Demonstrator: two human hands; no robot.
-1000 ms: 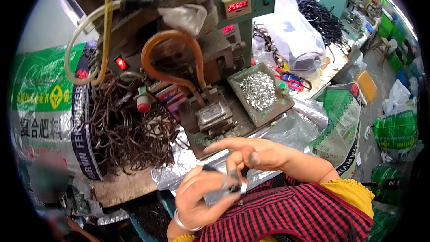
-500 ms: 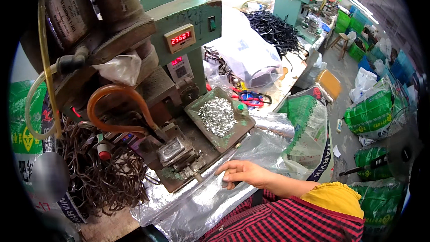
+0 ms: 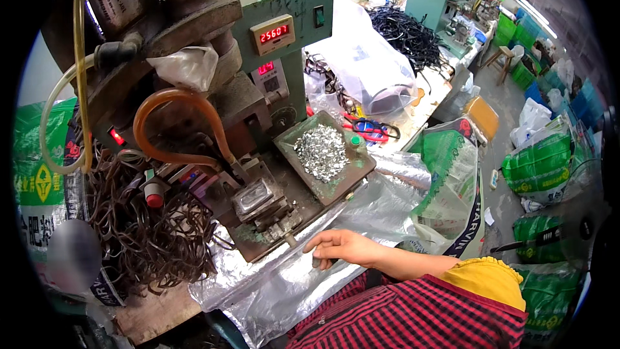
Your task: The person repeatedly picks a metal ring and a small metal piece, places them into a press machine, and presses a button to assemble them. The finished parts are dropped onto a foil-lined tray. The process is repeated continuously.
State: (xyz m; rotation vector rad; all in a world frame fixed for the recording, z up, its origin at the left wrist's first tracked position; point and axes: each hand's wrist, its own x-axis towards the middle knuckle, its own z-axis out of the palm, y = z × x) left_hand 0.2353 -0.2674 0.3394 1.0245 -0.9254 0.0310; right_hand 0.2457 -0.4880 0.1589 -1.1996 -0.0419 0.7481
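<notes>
My right hand (image 3: 337,248) hovers over a silvery sheet (image 3: 271,291) in front of the machine's base. Its fingers are curled in toward the thumb, and a small grey spot shows at the fingertips; what it is I cannot make out. Just beyond the fingers is the green press machine (image 3: 287,58), with a small metal die block (image 3: 253,197) under its head. A square metal tray (image 3: 303,184) heaped with small shiny metal pieces (image 3: 323,153) sits on the base to the right. My left hand is out of the picture.
Dark brown cords (image 3: 148,239) lie tangled left of the press, near a red button (image 3: 154,200). An orange hose (image 3: 139,123) loops before the press head. Red-handled pliers (image 3: 374,130) and a heap of black straps (image 3: 403,35) lie behind. Green-and-white sacks (image 3: 539,161) stand at right.
The whole view has shifted slightly, so the press and tray appear a little higher and farther right. My right hand keeps its curled shape and has drifted slightly left.
</notes>
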